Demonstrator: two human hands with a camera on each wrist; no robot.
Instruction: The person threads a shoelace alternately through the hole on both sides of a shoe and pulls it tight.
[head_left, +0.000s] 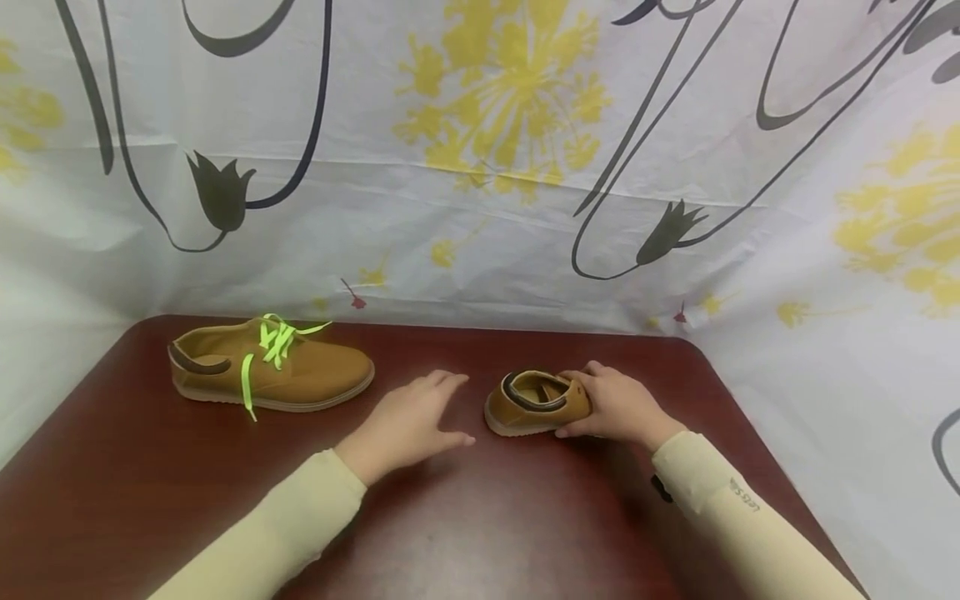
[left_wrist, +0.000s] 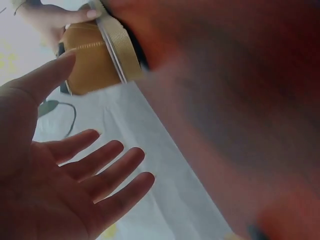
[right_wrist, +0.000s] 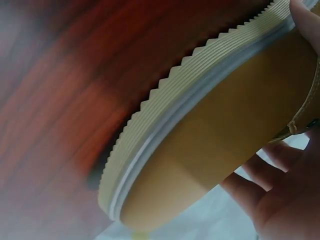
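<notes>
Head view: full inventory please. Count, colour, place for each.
laced shoe: 1, tan, table's far left
laces: one set, neon yellow-green, on that shoe
second shoe: 1, tan, right of centre
table: 1, dark red-brown, beneath both
patterned cloth: count unclear, white with yellow, dark and red flowers, behind and beside table
dark object: 1, black, by right cuff, unidentifiable
sleeves: 2, cream, both forearms
hands: 2, bare; left hand between shoes, right hand gripping second shoe

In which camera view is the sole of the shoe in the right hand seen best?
The right wrist view: there the sole appears close and long, its ridges and toothed lower edge clear. The left wrist view shows a short ridged piece; the head view, just a thin pale strip under the shoe.
</notes>
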